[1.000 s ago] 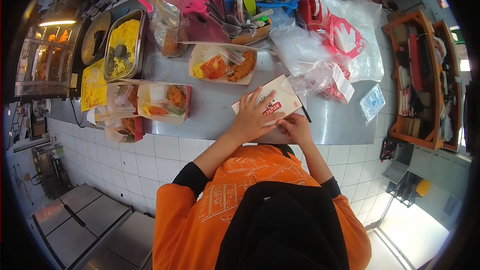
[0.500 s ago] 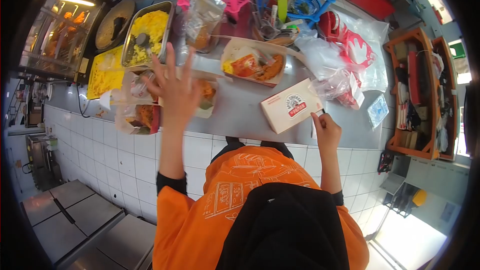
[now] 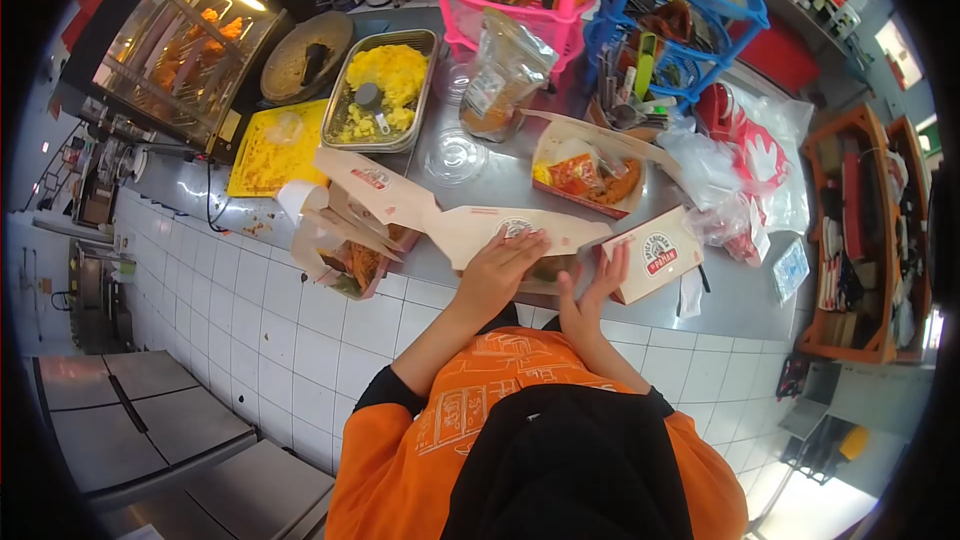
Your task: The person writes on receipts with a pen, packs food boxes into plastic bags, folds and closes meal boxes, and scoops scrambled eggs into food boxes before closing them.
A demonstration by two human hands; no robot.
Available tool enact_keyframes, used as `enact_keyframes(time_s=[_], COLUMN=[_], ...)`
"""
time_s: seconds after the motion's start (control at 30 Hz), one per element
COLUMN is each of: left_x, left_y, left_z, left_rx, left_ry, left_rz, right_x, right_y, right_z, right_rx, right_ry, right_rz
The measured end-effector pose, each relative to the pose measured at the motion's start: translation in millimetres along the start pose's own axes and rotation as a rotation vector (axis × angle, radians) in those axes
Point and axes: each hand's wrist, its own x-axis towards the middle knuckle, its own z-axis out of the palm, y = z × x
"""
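My left hand [image 3: 505,268] lies with its fingers spread on the printed lid of an open food box [image 3: 570,230] at the counter's front edge. My right hand [image 3: 592,297] is beside it, fingers apart, between that box and a closed printed box [image 3: 655,258]. Under the raised lid the box's contents are mostly hidden. Further left, another open box [image 3: 355,265] holds fried food, with a lid flap [image 3: 375,185] standing behind it. Behind my hands, an open box [image 3: 590,178] shows a red packet, something yellow and fried chicken.
A metal tray of yellow food [image 3: 385,90], a yellow tray [image 3: 275,150] and a lit display case [image 3: 180,50] are at the back left. Pink [image 3: 510,0] and blue [image 3: 680,15] racks stand behind. Plastic bags [image 3: 730,170] lie to the right.
My left hand has come down and right onto the box lid, now raised. My right hand has moved left, away from the pen near the closed box. The whole view has shifted.
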Motion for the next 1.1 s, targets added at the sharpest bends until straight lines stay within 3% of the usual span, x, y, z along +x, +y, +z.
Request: enact_keyframes(time_s=[0.07,0.17,0.27,0.37,0.4,0.5,0.7,0.77,0.9,1.07,1.1], left_x=[22.7,33.1,31.5,38.5,42.5,58.8,41.4,23.8,27.4,37.1,40.3], left_y=[1.1,-9.4,-28.9,-50.1,-54.6,-59.5,-4.4,0.9,13.3,-1.4,-0.3], left_z=[-15.6,-12.0,0.7,-26.4,-31.5,-33.4,6.9,23.0,-3.2,-21.2,-23.7], left_rx=[0.201,-0.16,-0.335,0.106,0.255,0.203,0.194,0.202,0.145,0.031,0.059], left_ry=[-0.028,-0.254,-0.437,-0.716,-0.799,-0.822,-0.684,-0.675,-0.749,-0.779,-0.802], left_rz=[0.171,-0.109,-0.225,-0.229,-0.229,-0.316,-0.56,-0.52,-0.537,-0.689,-0.616], right_x=[-10.8,-27.0,-34.3,-55.8,-56.0,-47.3,-48.7,-40.1,-23.4,-12.7,-11.9], right_y=[6.9,25.1,42.2,63.0,57.8,43.3,43.3,47.7,60.2,46.1,45.2], right_z=[1.5,24.0,17.6,13.0,12.4,17.8,-25.4,-34.0,-47.9,-32.8,-28.7], right_rx=[-0.001,0.662,0.724,0.428,0.467,0.619,0.31,0.286,0.236,0.332,0.307], right_ry=[-0.044,-0.017,-0.097,-0.248,-0.188,-0.072,-0.275,-0.263,-0.233,-0.043,-0.061], right_rz=[0.102,0.433,0.508,0.584,0.564,0.407,0.434,0.496,0.623,0.24,0.265])
